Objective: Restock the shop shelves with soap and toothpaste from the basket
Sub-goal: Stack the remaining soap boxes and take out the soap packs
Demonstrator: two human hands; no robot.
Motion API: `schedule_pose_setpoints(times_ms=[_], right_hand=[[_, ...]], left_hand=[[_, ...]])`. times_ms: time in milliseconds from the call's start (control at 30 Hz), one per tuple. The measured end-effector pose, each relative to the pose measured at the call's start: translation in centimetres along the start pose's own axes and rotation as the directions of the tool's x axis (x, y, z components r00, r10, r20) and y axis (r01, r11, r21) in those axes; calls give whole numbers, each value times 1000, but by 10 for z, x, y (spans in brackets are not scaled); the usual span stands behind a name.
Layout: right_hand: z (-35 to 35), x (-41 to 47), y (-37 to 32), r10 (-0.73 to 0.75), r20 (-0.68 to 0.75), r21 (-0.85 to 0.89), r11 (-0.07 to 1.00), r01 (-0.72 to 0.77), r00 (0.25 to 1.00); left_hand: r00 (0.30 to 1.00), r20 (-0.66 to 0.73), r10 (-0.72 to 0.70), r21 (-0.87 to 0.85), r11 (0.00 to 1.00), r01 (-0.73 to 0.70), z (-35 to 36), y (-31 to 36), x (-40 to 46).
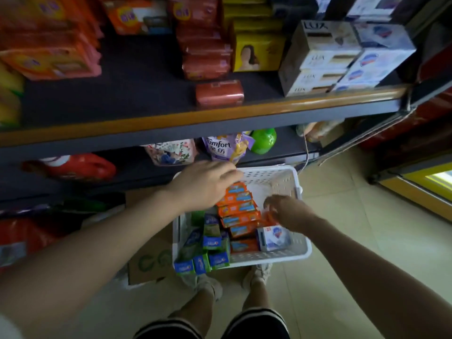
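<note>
A white perforated basket (276,177) stands on the floor below the shelves. It holds a row of orange soap bars (238,211), green and blue toothpaste boxes (210,243) and one white soap box (274,238). My left hand (203,184) hovers over the far end of the orange row, fingers spread, holding nothing. My right hand (288,211) reaches into the basket at the right of the row, fingers curled around an orange bar; its grip is blurred. On the shelf above, a single red-brown soap bar (219,93) lies in front of a stack of the same.
The shelf (146,123) carries orange packs at left, yellow packs and white Lux boxes (318,59) at right. The lower shelf holds a red jug (75,167), Comfort pouches and a green bottle. A cardboard box (149,263) lies left of the basket. My feet stand just behind it.
</note>
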State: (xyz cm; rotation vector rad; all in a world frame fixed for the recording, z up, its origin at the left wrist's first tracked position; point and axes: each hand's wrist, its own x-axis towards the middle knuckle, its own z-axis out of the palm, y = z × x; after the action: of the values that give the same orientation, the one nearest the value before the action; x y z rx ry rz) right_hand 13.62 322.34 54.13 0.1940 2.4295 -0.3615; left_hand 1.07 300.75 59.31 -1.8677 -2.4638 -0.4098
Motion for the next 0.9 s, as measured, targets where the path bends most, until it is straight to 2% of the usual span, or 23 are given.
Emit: schedule_pose_setpoints(times_ms=[67, 133, 167, 267, 333, 500, 567, 667, 733, 800, 900], right_hand=[[36, 5, 10, -35, 125, -40, 998, 40, 992], [62, 12, 16, -55, 197, -33, 998, 63, 979], [69, 14, 17, -68, 219, -63, 995, 84, 973], [88, 25, 25, -118, 259, -114, 982, 151, 959], [92, 31, 32, -163, 285, -77, 978, 192, 945], [73, 34, 32, -137, 363, 71, 990, 119, 922], [55, 33, 33, -196, 304, 114, 979, 169, 932], [13, 28, 27, -276, 107, 248, 938, 243, 955], [-22, 24, 16, -290, -93, 296, 905, 305, 952], [-60, 16, 3, -295, -264, 321, 871, 372, 918], [-114, 7, -13, -264, -459, 364, 815, 450, 848]], left_hand=[[972, 226, -69, -10, 997, 73, 25, 13, 1], [881, 448, -151, 11, 986, 164, 45, 21, 1], [850, 494, -184, 19, 979, 201, 52, 25, 1], [834, 491, -254, 13, 959, 284, 59, 28, -2], [835, 465, -294, -23, 939, 343, 59, 25, -2], [850, 350, -393, -74, 893, 444, 43, 22, -4], [885, 224, -407, -90, 896, 435, 28, 24, -2], [908, 11, -419, -56, 906, 419, -6, 19, 8], [883, -124, -452, -27, 891, 453, -29, 9, 20], [839, -237, -490, -21, 866, 500, -48, -5, 34], [755, -249, -607, -61, 787, 613, -64, -36, 58]])
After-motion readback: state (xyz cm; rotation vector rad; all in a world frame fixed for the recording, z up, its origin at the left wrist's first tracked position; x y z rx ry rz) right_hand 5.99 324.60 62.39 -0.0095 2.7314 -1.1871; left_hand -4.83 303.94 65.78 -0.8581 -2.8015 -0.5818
